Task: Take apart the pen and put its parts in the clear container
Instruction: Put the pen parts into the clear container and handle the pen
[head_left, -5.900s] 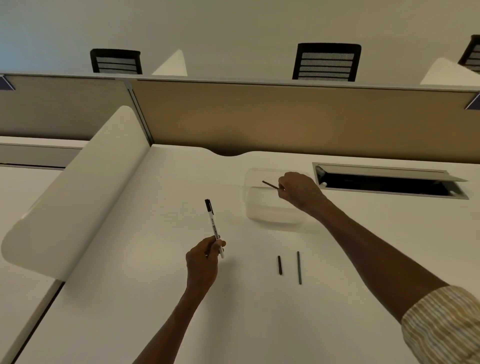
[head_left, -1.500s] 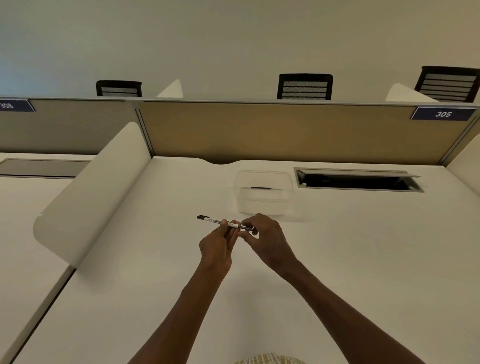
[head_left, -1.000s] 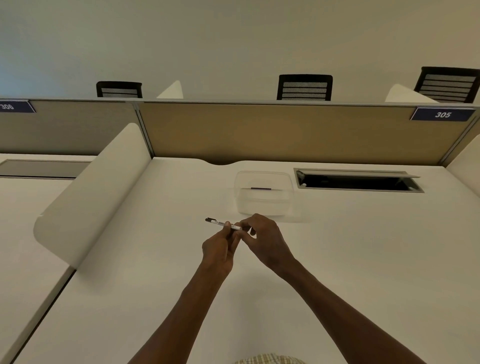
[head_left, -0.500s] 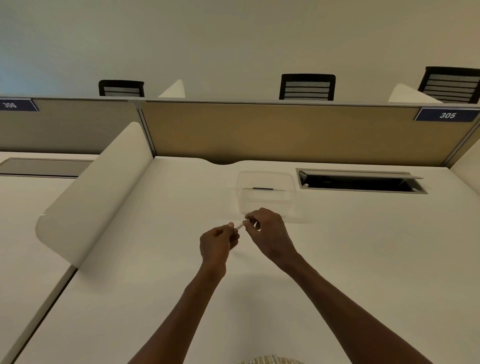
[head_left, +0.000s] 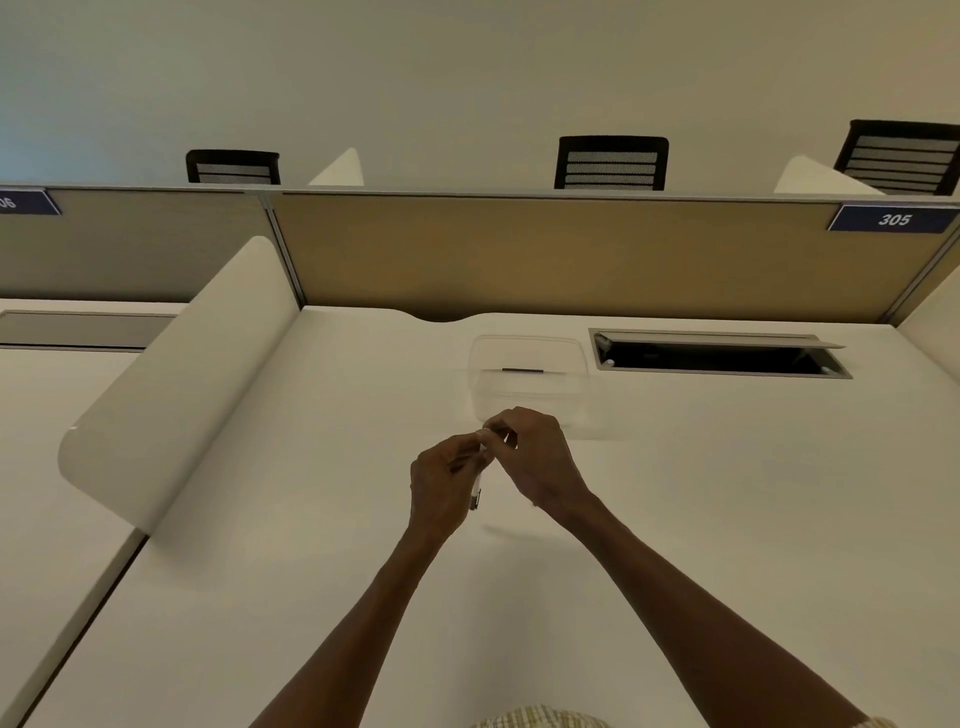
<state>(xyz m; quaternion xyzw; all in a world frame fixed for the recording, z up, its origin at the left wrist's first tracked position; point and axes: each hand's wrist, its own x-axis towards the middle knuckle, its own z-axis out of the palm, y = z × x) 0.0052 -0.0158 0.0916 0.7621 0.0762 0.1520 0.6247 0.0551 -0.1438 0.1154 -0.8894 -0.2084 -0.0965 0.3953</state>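
Reads "305" on a blue tag (head_left: 893, 219) at upper right, with a second tag (head_left: 21, 201) cut off at the left edge showing only "06". Mid-frame, left hand (head_left: 441, 488) and right hand (head_left: 535, 457) pressed together, both pinching the pen (head_left: 476, 491), mostly hidden, just a pale stub with a dark end poking down beside the left hand. Just above, one clear container (head_left: 527, 382) with one dark part (head_left: 522, 370) inside; three chairs (head_left: 612, 163) behind the partition.
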